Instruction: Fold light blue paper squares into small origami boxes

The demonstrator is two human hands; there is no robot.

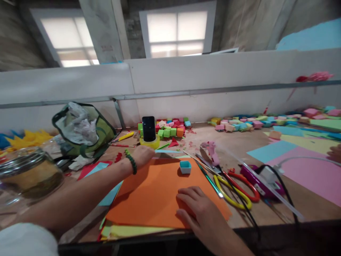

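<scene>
My left hand (144,155), with a dark green beaded bracelet (131,163) at the wrist, reaches over the far left of the orange paper stack (144,192). Its fingers point away and are mostly hidden, so I cannot tell if they hold anything. A light-blue paper strip (168,151) lies right by its fingertips. My right hand (195,209) lies open, palm down, at the near right of the orange sheet, holding nothing. Beyond it on the sheet stands a small blue folded paper box (185,167), open side up.
A phone (149,128) stands by yellow tape (150,143), with several paper cubes (170,129) behind. Right lie scissors (234,192), a pink glue gun (211,151), a purple power strip (261,183) and cables. Left are a glass jar (29,174) and green bag (87,128). Another person's hand (335,153) shows far right.
</scene>
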